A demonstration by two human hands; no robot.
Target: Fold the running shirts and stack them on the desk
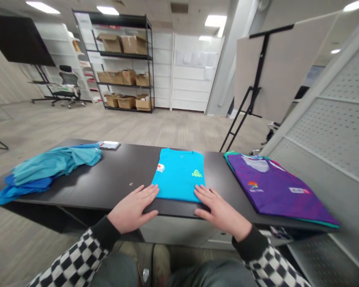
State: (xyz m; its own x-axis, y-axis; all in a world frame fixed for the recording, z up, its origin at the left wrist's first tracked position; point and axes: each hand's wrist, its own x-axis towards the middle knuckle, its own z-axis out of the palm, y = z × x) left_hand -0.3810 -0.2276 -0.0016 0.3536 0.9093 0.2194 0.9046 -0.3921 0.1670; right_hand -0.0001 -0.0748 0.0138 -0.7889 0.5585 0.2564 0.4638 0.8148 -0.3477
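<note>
A bright blue T-shirt (179, 175), folded into a neat rectangle, lies flat on the dark table (122, 171) with its collar at the far side. It bears a small white badge on the left and a yellow-green logo on the right. My left hand (136, 209) is open, its fingertips touching the shirt's near left corner. At the near right corner rest the fingers of my right hand (223, 211), also open and spread, with the thumb out over the table's front edge. Neither hand grips anything.
Folded shirts with a purple one (275, 187) on top are stacked at the right, beside a perforated grey panel (332, 115). Crumpled blue and teal shirts (56, 163) lie at the left, near a phone (109, 145). Beyond stand a board on an easel (260, 67) and shelves with cardboard boxes (126, 102).
</note>
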